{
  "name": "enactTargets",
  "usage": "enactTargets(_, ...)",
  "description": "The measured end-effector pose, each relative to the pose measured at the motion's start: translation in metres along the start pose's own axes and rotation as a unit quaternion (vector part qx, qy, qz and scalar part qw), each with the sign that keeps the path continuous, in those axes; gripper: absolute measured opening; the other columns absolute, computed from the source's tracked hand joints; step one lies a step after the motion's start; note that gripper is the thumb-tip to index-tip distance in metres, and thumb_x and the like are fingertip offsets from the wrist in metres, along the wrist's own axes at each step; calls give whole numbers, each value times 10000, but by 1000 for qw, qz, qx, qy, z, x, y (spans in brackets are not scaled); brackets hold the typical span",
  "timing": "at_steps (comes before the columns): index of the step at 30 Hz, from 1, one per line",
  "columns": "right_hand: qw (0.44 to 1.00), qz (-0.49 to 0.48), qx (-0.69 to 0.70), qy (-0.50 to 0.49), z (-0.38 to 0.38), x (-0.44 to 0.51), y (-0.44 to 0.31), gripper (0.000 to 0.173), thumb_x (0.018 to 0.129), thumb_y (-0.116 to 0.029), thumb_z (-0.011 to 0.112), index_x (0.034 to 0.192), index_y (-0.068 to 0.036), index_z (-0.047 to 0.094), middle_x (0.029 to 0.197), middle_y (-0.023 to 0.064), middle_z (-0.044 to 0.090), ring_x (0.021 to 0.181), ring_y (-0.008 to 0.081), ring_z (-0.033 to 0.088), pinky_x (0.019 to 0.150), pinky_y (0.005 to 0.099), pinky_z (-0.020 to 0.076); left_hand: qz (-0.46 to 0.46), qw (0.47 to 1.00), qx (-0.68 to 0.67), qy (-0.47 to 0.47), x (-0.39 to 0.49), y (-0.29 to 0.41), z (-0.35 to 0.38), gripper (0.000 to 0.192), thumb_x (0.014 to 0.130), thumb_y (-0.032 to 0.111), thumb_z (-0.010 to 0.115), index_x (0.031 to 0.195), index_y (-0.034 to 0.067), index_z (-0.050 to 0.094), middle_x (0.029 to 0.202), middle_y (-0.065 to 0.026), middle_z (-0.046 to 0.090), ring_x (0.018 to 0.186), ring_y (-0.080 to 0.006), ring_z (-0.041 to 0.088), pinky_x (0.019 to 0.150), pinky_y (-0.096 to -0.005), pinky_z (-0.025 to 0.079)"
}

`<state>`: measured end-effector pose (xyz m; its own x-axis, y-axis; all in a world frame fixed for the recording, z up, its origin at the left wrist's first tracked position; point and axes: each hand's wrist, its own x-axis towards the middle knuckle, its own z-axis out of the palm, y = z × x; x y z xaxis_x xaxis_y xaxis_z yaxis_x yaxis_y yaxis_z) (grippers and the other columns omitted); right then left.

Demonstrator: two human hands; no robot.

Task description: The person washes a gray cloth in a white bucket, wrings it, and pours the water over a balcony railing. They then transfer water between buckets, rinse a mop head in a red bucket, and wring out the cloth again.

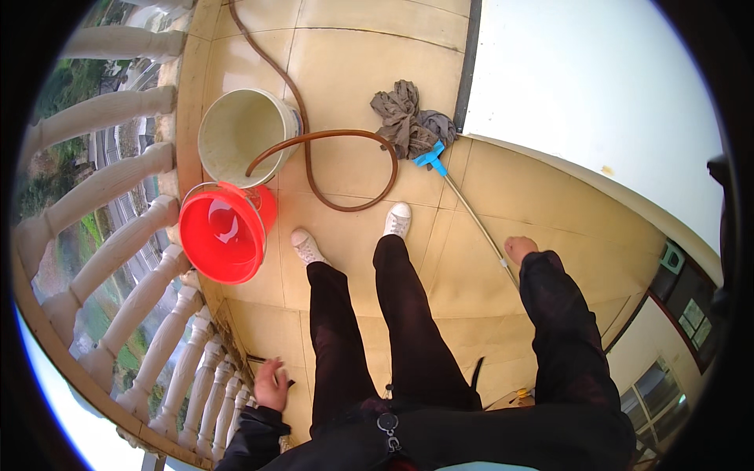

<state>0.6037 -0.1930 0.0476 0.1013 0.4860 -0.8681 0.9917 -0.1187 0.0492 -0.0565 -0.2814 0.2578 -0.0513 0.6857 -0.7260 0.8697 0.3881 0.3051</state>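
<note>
My right hand (519, 249) is beside the metal handle of a mop (471, 209), its fingers curled; whether it grips the pole is unclear. The mop has a blue plastic clamp (431, 158) and grey-brown cloth (403, 115) lying on the tiles. My left hand (271, 384) hangs low at the left, fingers loosely bent, with nothing plainly held. Ahead, a red plastic bucket (221, 235) holding water touches a larger whitish bucket (247, 132). A brown hose (353, 134) loops across the floor, its end inside the whitish bucket.
A balustrade with pale balusters (126, 241) runs along the left, beside the buckets. A white wall (595, 88) rises at the right. My shoes (398, 219) stand on beige tiles (365, 53), close to the hose loop. Windows (657, 391) appear at lower right.
</note>
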Motion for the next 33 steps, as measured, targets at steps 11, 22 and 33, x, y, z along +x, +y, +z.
enactTargets(11,994,75,75,9,74,246,-73,543,824,-263,594,1288,-29,437,1190,217,544,1064,366,563,899,418,466,-99,973,-183,-99,67,85,88,163,849,41,578,998,3,629,923,-115,674,933,-280,621,841,-347,479)
enactTargets(22,964,68,239,95,104,236,-87,333,829,-347,621,983,-79,498,719,122,589,709,323,610,632,424,457,-126,963,-220,-94,60,56,117,146,865,59,569,988,6,627,844,-106,678,819,-248,643,758,-316,496)
enactTargets(33,916,-1,355,187,-27,4,-123,224,839,-216,646,889,-23,545,594,80,468,532,175,457,522,330,403,-39,942,-333,-13,42,82,65,178,866,23,564,1036,1,613,855,-114,665,798,-244,641,744,-314,491)
